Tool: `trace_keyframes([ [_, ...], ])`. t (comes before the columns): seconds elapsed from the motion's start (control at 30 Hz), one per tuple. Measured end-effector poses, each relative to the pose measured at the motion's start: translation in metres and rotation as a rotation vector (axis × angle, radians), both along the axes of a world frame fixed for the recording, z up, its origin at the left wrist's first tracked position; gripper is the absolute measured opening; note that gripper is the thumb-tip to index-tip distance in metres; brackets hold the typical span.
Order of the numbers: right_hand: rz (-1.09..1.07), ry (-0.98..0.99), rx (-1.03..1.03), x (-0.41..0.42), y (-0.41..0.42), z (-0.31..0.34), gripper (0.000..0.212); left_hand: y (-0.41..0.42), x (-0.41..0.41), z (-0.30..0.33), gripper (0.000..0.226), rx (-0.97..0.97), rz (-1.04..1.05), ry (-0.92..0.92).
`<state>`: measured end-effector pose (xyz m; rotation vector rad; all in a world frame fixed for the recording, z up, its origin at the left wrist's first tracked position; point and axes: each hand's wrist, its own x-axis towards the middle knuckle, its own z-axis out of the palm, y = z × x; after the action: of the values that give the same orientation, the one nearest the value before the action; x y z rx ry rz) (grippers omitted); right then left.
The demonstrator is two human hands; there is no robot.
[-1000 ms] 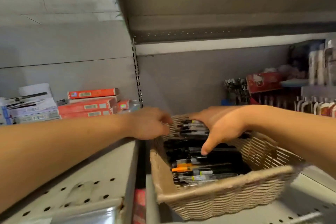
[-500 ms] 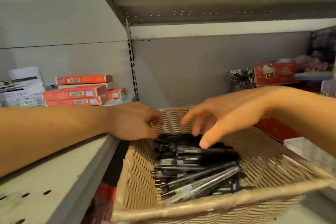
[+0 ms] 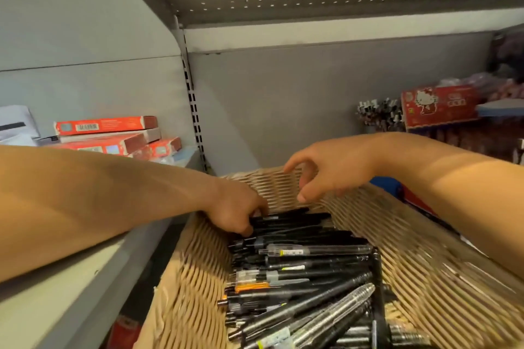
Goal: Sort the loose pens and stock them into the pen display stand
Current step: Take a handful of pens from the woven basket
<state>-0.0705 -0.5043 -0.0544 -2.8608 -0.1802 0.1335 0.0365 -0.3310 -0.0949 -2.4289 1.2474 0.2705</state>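
A woven tan basket (image 3: pixel 190 278) fills the lower middle of the view, on the shelf in front of me. In it lies a heap of loose pens (image 3: pixel 300 272), mostly black, a few clear, one with an orange part. My left hand (image 3: pixel 235 211) reaches into the far left corner of the basket, and its curled fingers grip the ends of some black pens. Holding nothing, my right hand (image 3: pixel 326 176) hovers above the basket's far wall with its fingers loosely bent. A cluster of upright pens (image 3: pixel 378 115) stands at the back right.
Red flat boxes (image 3: pixel 113 136) are stacked on the grey shelf (image 3: pixel 71 292) to the left. A red cartoon-printed box (image 3: pixel 438 106) and dark stocked goods sit at the right. An upper shelf hangs overhead, and a slotted upright (image 3: pixel 192 105) divides the back wall.
My right hand has lifted off the pens to above the basket's far wall. My left hand has dropped from the rim onto the black pens. The view has moved closer to the basket.
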Motion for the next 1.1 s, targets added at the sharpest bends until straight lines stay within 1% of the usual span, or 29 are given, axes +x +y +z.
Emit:
trace_keyframes([
  [0.07, 0.003, -0.002, 0.068, 0.003, 0.003, -0.005, 0.065, -0.004, 0.005, 0.0, 0.051, -0.004, 0.023, 0.003],
  [0.13, 0.001, 0.042, 0.152, 0.002, 0.001, -0.012, 0.066, -0.006, 0.01, -0.001, 0.046, -0.024, 0.041, 0.009],
  [0.27, -0.01, 0.059, 0.227, -0.003, -0.009, -0.022, 0.065, -0.007, 0.01, -0.004, 0.032, -0.061, -0.003, -0.032],
  [0.33, -0.02, 0.04, 0.22, -0.005, -0.011, -0.026, 0.065, -0.006, 0.009, 0.002, 0.026, -0.17, -0.027, -0.022],
  [0.4, -0.029, 0.005, 0.129, -0.007, -0.009, -0.028, 0.065, -0.003, 0.01, 0.01, 0.02, -0.349, -0.049, 0.006],
  [0.43, -0.033, -0.01, 0.089, -0.008, -0.007, -0.028, 0.064, -0.002, 0.01, 0.014, 0.02, -0.434, -0.061, 0.012],
  [0.5, -0.043, -0.04, 0.087, -0.009, -0.003, -0.029, 0.062, -0.002, 0.009, 0.016, 0.027, -0.551, -0.079, 0.017],
  [0.57, -0.068, -0.099, 0.119, -0.009, 0.0, -0.029, 0.054, -0.004, 0.005, 0.017, 0.03, -0.613, -0.085, 0.025],
  [0.67, -0.107, -0.252, 0.072, -0.008, -0.001, -0.028, 0.043, -0.006, -0.003, 0.018, 0.029, -0.746, -0.093, 0.055],
  [0.7, -0.119, -0.29, 0.068, -0.007, -0.002, -0.028, 0.039, -0.006, -0.006, 0.019, 0.027, -0.804, -0.098, 0.078],
  [0.77, -0.118, -0.345, 0.068, -0.008, -0.002, -0.027, 0.026, -0.006, -0.013, 0.02, 0.019, -0.905, -0.109, 0.136],
  [0.87, -0.08, -0.339, 0.122, -0.009, 0.001, -0.028, 0.01, -0.004, -0.021, 0.021, 0.012, -1.02, -0.15, 0.196],
  [0.97, -0.073, -0.31, 0.125, -0.01, 0.004, -0.027, 0.016, -0.003, -0.025, 0.022, 0.007, -1.121, -0.172, 0.363],
  [1.03, -0.095, -0.288, 0.12, -0.01, 0.003, -0.026, 0.017, -0.004, -0.023, 0.022, 0.008, -1.159, -0.164, 0.455],
  [1.07, -0.108, -0.286, 0.111, -0.009, 0.001, -0.025, 0.017, -0.005, -0.02, 0.022, 0.01, -1.154, -0.137, 0.452],
  [1.1, -0.123, -0.287, 0.1, -0.008, -0.001, -0.026, 0.018, -0.005, -0.017, 0.022, 0.013, -1.109, -0.096, 0.412],
])
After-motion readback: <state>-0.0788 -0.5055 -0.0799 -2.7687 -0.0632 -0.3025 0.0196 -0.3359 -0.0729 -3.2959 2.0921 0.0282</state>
